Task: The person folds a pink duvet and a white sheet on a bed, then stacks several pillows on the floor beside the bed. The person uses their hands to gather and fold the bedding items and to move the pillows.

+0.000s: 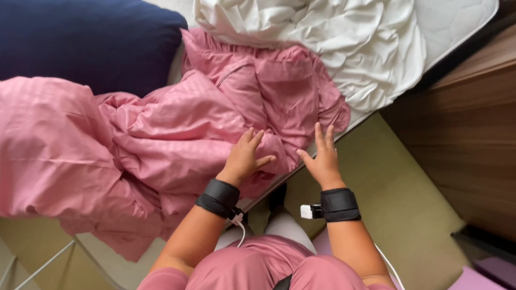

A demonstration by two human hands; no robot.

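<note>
Both palms flat, fingers spread — left hand (pixel 245 157) and right hand (pixel 322 159) pressing the pink cover (pixel 223 117), gripping nothing. Best smoothed outward toward the mattress (pixel 455 19) edge — evenly, without bunching.

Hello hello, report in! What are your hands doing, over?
Left hand flat, open, on pink duvet cover. Right hand open, fingers spread at its edge. White sheet bunched beyond. Over.

A navy blue pillow (pixel 63 19) lay at the head of the mattress (pixel 456 16), beside a crumpled white sheet (pixel 318 26). A brown wooden cabinet (pixel 489 134) stood alongside the bed, above an olive floor (pixel 390 194).
</note>
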